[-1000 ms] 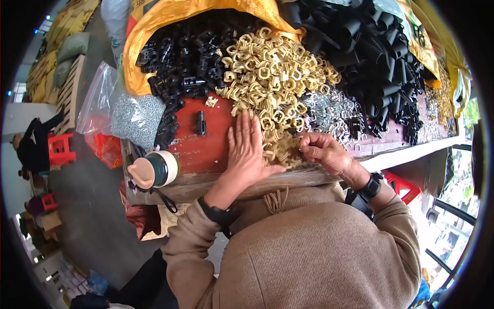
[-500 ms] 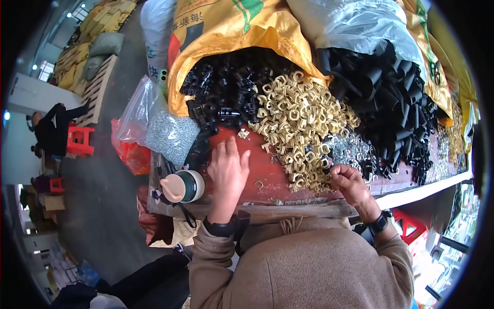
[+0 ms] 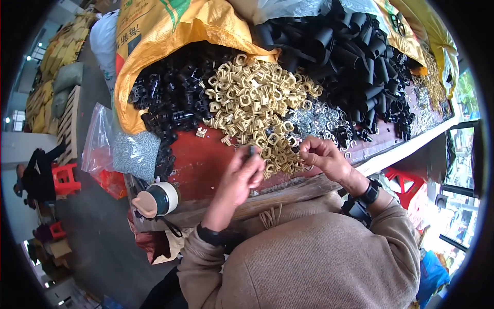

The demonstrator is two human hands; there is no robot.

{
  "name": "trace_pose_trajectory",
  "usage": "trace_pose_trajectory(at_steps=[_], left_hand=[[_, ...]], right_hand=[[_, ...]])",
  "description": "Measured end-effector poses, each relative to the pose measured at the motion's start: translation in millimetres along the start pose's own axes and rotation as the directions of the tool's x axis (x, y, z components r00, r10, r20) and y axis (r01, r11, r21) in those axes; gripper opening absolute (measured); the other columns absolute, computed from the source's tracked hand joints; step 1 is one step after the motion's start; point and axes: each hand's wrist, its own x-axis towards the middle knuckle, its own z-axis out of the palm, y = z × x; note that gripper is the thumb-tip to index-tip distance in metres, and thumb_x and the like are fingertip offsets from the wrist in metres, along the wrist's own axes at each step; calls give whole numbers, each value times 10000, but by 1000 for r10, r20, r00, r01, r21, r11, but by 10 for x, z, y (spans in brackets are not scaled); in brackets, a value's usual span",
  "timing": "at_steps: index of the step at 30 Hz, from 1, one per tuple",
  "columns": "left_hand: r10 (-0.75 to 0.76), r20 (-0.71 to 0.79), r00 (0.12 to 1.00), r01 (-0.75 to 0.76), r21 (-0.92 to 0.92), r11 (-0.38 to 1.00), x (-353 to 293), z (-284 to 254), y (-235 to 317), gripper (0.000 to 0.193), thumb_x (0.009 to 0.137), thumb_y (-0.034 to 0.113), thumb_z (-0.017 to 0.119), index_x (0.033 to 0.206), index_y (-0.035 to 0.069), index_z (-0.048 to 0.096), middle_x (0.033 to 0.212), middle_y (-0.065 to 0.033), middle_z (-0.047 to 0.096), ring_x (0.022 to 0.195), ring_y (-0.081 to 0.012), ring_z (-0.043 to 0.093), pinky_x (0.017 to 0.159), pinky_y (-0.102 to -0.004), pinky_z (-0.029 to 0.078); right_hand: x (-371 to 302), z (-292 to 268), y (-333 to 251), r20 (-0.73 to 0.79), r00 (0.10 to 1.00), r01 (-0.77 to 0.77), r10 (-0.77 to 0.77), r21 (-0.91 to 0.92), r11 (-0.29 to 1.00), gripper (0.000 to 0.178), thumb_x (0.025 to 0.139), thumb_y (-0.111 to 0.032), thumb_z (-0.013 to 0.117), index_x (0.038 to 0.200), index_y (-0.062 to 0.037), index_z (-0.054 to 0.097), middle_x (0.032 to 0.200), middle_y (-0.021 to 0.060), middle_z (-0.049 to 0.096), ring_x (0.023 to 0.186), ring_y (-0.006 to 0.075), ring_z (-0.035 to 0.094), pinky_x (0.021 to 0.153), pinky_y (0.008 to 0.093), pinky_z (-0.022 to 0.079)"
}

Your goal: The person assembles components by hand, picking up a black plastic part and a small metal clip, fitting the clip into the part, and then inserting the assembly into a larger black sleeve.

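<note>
My left hand (image 3: 241, 177) is closed, with a small black piece (image 3: 252, 150) showing between the thumb and fingers. My right hand (image 3: 327, 160) pinches thumb against fingertips over the right side of the beige pile; anything held there is too small to make out. Between and beyond both hands spreads a heap of beige square plastic clips (image 3: 252, 98). Black plastic fittings (image 3: 177, 95) spill from an orange woven sack (image 3: 170, 33) behind it. Small silvery metal pieces (image 3: 319, 121) lie right of the clips.
Black tube-shaped parts (image 3: 355, 62) are heaped at the back right. On the left stand a dark green and white cup with a pink lid (image 3: 157, 200) and a clear bag of small grey pieces (image 3: 136, 154). A wooden edge (image 3: 288, 193) borders the red tabletop (image 3: 198, 165).
My left hand has left the red tabletop and come right, closing on a small black piece. My right hand has lifted off the pile's edge. The whole view has shifted.
</note>
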Motion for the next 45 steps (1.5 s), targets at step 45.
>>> trace_pose_trajectory(at_steps=[45], left_hand=[[-74,29,997,77,-98,992,134,190,-119,216,825,91,539,1031,28,514,973,-161,584,811,-192,596,710,-254,496]], right_hand=[[-203,-407,-55,-38,849,91,-528,-972,216,151,685,-137,631,790,-71,546,859,65,499,831,237,515,667,338,421]])
